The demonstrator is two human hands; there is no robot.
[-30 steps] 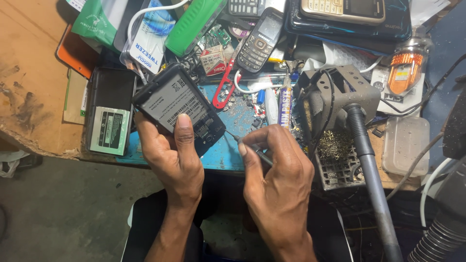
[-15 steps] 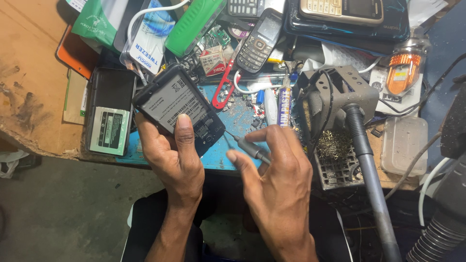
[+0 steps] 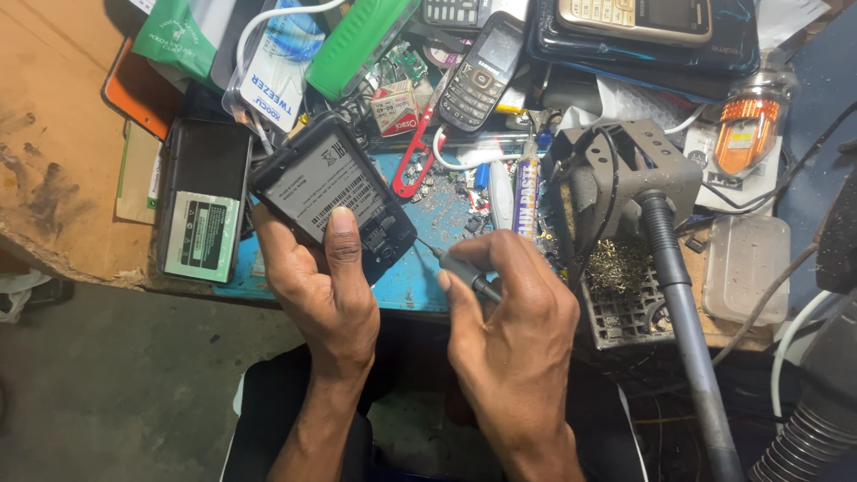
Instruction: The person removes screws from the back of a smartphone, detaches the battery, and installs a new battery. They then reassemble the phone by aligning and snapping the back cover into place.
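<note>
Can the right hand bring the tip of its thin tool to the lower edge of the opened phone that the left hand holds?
Probably yes. The right hand holds the thin tool with its tip almost at the opened phone, steadied by the left hand. Nothing lies between them.

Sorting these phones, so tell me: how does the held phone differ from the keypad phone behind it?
The held phone shows its open back with the battery exposed; the keypad phone lies face up, showing keys and screen. The left hand grips the first; the other rests untouched among clutter. Both are dark.
</note>
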